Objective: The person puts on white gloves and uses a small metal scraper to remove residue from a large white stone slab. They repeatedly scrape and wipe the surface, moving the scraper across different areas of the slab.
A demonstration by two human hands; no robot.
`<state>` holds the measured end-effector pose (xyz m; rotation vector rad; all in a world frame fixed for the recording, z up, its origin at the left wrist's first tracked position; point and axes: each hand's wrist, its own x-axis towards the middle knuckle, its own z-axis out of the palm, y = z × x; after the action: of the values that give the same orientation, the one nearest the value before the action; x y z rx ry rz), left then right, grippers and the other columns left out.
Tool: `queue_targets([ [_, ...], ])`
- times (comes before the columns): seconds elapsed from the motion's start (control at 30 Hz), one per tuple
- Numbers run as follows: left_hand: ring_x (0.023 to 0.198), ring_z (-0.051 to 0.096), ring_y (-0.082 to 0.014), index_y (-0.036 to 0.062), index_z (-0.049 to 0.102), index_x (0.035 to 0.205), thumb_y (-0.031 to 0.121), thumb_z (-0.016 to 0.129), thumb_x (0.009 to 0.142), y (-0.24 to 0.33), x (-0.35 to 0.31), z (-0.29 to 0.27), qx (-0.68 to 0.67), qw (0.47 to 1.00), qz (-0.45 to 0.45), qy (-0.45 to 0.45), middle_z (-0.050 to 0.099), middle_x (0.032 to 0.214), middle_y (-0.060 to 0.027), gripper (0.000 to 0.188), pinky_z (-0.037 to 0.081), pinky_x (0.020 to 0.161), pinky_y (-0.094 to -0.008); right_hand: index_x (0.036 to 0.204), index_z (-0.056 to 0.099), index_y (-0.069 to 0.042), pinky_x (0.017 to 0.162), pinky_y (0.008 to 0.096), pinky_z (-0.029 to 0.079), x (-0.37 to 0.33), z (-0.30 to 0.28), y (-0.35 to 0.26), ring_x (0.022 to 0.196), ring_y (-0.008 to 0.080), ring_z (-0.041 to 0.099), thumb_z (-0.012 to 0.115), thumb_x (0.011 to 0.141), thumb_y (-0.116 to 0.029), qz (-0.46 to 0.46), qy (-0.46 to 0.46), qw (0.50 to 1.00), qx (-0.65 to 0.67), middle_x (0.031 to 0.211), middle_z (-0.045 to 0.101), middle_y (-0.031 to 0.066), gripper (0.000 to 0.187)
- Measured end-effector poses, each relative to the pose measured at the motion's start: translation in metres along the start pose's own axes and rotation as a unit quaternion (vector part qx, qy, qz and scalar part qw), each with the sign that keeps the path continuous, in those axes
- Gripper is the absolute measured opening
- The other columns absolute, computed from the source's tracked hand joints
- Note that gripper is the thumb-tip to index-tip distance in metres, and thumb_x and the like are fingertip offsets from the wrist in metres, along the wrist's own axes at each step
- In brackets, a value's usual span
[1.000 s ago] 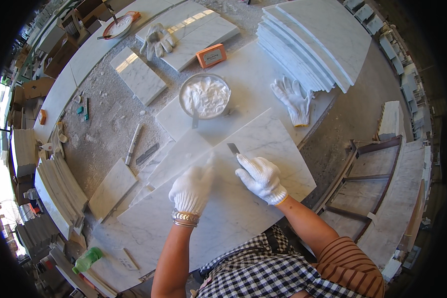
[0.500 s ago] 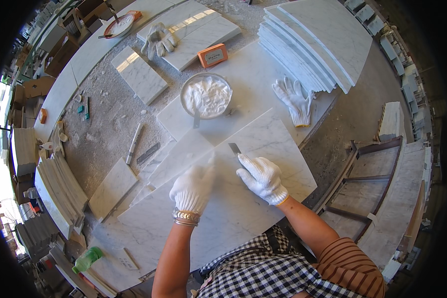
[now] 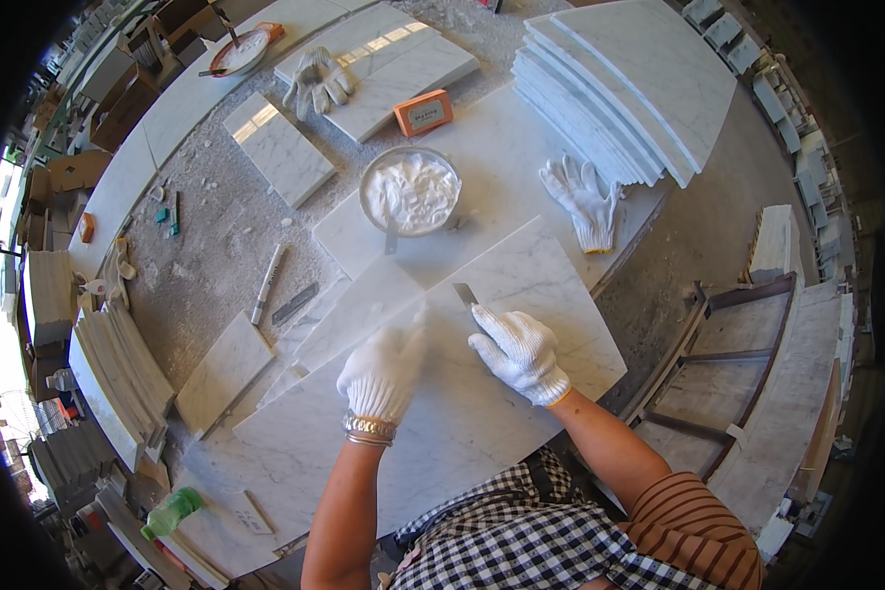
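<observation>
My right hand [image 3: 517, 354], in a white knit glove, grips a thin metal scraper blade [image 3: 464, 293]; its slanted end sticks out past my fingertips over a grey-veined white marble slab [image 3: 521, 280]. Left of it my left hand [image 3: 380, 372], also gloved, rests on the slab with the index finger stretched forward. Nothing shows in that hand, though its other fingers are partly hidden and the fingertip is hazy. Beyond both hands stands a round bowl [image 3: 410, 190] of white paste, with a second metal blade [image 3: 391, 236] leaning at its near rim.
A loose white glove [image 3: 582, 202] lies right of the bowl, near a stack of marble slabs [image 3: 610, 93]. Behind the bowl are an orange box [image 3: 424, 113] and another glove [image 3: 319, 83]. A marker [image 3: 268, 284] and a flat blade [image 3: 295, 304] lie left; a green bottle [image 3: 173, 513] sits lower left.
Both hands and the scraper blade stay nearly in place. The background has shifted very slightly in the picture.
</observation>
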<state>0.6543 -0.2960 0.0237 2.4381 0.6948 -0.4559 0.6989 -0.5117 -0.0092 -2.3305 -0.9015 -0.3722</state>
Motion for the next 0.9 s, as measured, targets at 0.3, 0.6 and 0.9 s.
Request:
queue_targets([
  [0.3, 0.085, 0.064, -0.0098, -0.0009, 0.072, 0.111, 0.034, 0.076, 0.097, -0.087, -0.055, 0.003, -0.360, 0.885, -0.038, 0.292, 0.071, 0.092, -0.0027, 0.038, 0.054, 0.075, -0.0310, 0.120, 0.072, 0.001, 0.062, 0.0394, 0.054, -0.001, 0.000, 0.002, 0.069, 0.0289, 0.065, 0.080, 0.084, -0.011, -0.020, 0.026, 0.999, 0.010, 0.081, 0.068, 0.0108, 0.039],
  [0.6, 0.097, 0.066, -0.0150, 0.0002, 0.068, 0.122, 0.027, 0.076, 0.096, -0.281, -0.094, -0.035, -0.349, 0.727, -0.253, 0.534, 0.074, 0.109, -0.0060, 0.038, 0.052, 0.089, -0.0300, 0.124, 0.070, 0.000, 0.068, 0.0437, 0.055, -0.012, 0.012, 0.009, 0.074, 0.0337, 0.065, 0.078, 0.087, -0.012, 0.018, 0.002, 1.000, 0.009, 0.088, 0.069, 0.0152, 0.040],
  [0.9, 0.107, 0.066, -0.0302, 0.0061, 0.054, 0.140, 0.034, 0.072, 0.097, -0.401, -0.081, 0.039, -0.346, 0.807, -0.231, 0.419, 0.070, 0.121, -0.0173, 0.054, 0.050, 0.103, -0.0443, 0.120, 0.072, -0.004, 0.073, 0.0431, 0.057, 0.027, -0.007, 0.022, 0.083, 0.0331, 0.069, 0.081, 0.085, -0.017, 0.074, -0.024, 0.996, -0.045, 0.094, 0.074, 0.0136, 0.038],
])
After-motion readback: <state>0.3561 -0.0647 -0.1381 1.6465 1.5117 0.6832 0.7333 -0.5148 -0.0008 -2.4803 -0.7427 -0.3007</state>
